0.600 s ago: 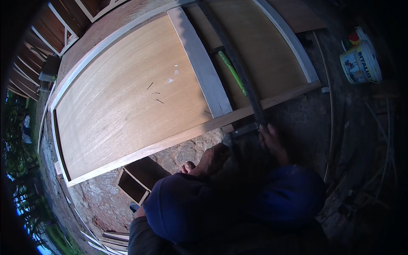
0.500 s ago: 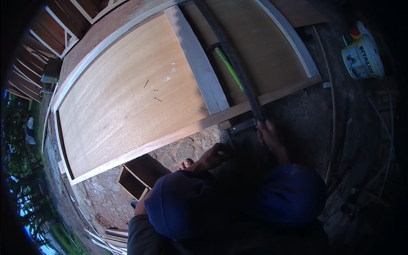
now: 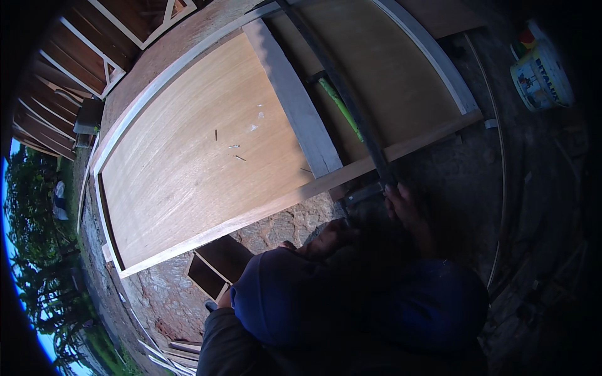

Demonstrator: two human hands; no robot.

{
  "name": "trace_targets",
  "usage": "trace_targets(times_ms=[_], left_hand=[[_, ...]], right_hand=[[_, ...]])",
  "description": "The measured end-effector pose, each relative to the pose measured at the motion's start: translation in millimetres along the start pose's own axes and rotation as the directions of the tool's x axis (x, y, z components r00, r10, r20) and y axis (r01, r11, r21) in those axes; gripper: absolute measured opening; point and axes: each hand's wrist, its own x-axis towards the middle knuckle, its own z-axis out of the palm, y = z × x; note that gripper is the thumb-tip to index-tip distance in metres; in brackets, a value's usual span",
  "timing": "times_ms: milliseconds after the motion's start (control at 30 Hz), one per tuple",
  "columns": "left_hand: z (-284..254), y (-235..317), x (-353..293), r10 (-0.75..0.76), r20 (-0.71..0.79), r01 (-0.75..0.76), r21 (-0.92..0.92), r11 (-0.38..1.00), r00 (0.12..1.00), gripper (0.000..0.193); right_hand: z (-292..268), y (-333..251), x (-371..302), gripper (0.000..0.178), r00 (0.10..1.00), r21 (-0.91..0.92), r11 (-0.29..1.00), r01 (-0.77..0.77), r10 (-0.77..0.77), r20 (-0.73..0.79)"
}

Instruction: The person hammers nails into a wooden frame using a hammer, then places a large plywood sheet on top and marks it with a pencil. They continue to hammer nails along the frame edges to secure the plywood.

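Observation:
A long dark bar clamp (image 3: 338,81) lies across a framed plywood panel (image 3: 188,182). Its jaw (image 3: 364,193) sits just off the near rail (image 3: 251,220), with a small wood block (image 3: 337,192) between them. My right hand (image 3: 406,207) is closed round the near end of the clamp's bar. Below the jaw, beside the clamp's screw, my left hand (image 3: 332,237) is curled closed in deep shadow; what it grips is hidden. A hammer with a green handle (image 3: 342,109) rests on the panel beside the bar, its dark head against the pale crosspiece (image 3: 291,97).
Several nails (image 3: 234,146) lie loose on the plywood. An open wooden box (image 3: 208,276) stands on rough ground by my left knee. A white bucket (image 3: 542,80) is at the far right. Wooden frames (image 3: 88,50) lean at the far left; a thin strip (image 3: 500,163) runs along the right.
The whole view has shifted slightly. My left hand has shifted right and down, its fingers below the clamp's jaw. My right hand keeps its hold on the bar; panel and hammer look unmoved.

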Motion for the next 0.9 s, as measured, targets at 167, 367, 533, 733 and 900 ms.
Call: trace_targets(times_ms=[167,367,533,733,900], left_hand=[[12,17,-3,0.049,-0.140,-0.054,-0.034,0.998,0.989,0.040],[-26,-8,3,0.082,-0.167,-0.052,0.173,0.984,0.983,0.027],[-25,-12,4,0.074,-0.152,-0.066,0.059,0.996,0.986,0.041],[-21,-10,1,0.084,-0.135,-0.087,-0.017,0.996,0.987,0.045],[-22,-6,6,0.139,-0.110,-0.143,-0.025,0.989,0.984,0.043]], right_hand=[[0,-2,1,0.027,0.999,-0.006,1.000,-0.009,0.009,-0.034],[6,-3,-2,0.028,0.999,-0.030,1.000,-0.005,0.004,-0.048],[4,0,-2,0.024,0.999,-0.068,0.998,-0.011,0.009,-0.041],[7,3,-4,0.029,0.997,-0.081,0.997,0.013,-0.020,-0.080],[0,14,6,0.029,0.995,-0.121,0.993,0.004,-0.016,-0.098]])
